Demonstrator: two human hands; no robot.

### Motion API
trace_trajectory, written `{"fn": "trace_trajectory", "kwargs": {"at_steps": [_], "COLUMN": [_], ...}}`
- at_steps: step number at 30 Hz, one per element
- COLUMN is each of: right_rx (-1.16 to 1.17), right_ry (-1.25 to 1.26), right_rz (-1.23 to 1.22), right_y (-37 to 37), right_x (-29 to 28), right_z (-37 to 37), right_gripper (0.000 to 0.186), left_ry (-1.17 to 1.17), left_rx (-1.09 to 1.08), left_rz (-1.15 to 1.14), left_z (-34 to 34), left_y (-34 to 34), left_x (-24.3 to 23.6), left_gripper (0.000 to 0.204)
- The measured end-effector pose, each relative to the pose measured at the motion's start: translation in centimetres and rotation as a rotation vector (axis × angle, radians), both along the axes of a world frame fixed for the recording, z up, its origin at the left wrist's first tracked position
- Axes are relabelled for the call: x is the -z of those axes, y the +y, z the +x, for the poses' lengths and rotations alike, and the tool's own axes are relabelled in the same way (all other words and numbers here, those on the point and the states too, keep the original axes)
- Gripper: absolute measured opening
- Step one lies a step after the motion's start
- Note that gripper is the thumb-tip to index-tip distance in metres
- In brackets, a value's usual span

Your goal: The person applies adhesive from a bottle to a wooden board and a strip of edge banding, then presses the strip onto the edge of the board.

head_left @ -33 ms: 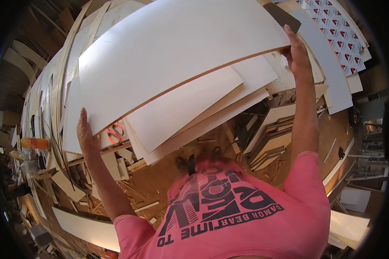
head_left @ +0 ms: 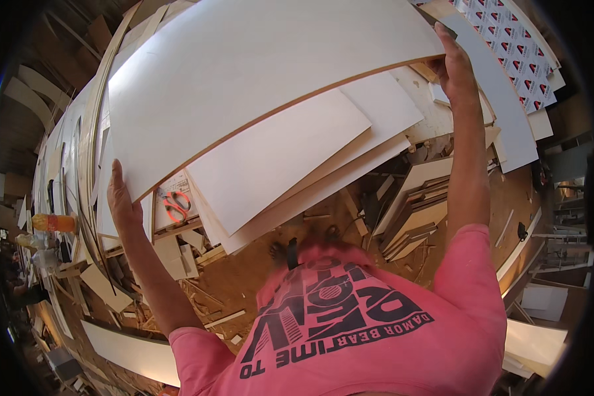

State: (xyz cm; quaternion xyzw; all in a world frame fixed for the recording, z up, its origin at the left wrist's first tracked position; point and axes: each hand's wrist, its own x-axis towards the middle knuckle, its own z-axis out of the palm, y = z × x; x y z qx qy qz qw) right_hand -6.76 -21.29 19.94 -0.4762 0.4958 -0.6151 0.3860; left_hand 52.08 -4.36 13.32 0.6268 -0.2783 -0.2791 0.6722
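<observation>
A large white board with a brown cut edge is held up in front of me by its two ends. My left hand grips its near left corner, thumb up along the end. My right hand holds the right end, its fingers partly hidden under the board. Below the board lie several white panels, stacked unevenly. Scissors with orange handles rest beside that stack, near my left hand; their blades are hard to make out.
A sheet with a printed red-and-grey pattern lies at the far right, beside a pale grey panel. Wood offcuts litter the floor near my feet. An orange-filled bottle lies at the left by long thin strips.
The board has shifted slightly left and away from me, with both hands moving along with it. More of the scissors and the stacked panels shows beneath its edge.
</observation>
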Motion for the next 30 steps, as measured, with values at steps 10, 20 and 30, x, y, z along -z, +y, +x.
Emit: {"fn": "trace_trajectory", "kwargs": {"at_steps": [10, 20, 30], "right_rx": [0.005, 0.090, 0.245], "right_ry": [-0.160, -0.443, -0.853], "right_rz": [-0.173, 0.196, 0.263], "right_y": [2.1, 6.5, 8.5], "right_x": [-3.8, 15.3, 20.2], "right_z": [2.1, -6.6, -6.2], "right_gripper": [0.047, 0.049, 0.063], "left_ry": [-0.081, 0.085, 0.118], "left_rx": [0.118, 0.130, 0.051], "left_rz": [-0.165, 0.179, 0.318], "left_z": [-2.0, -12.2, -16.8], "left_y": [2.2, 7.6, 7.9], "left_x": [-5.0, 7.8, 9.4], "left_gripper": [0.060, 0.033, 0.038]}}
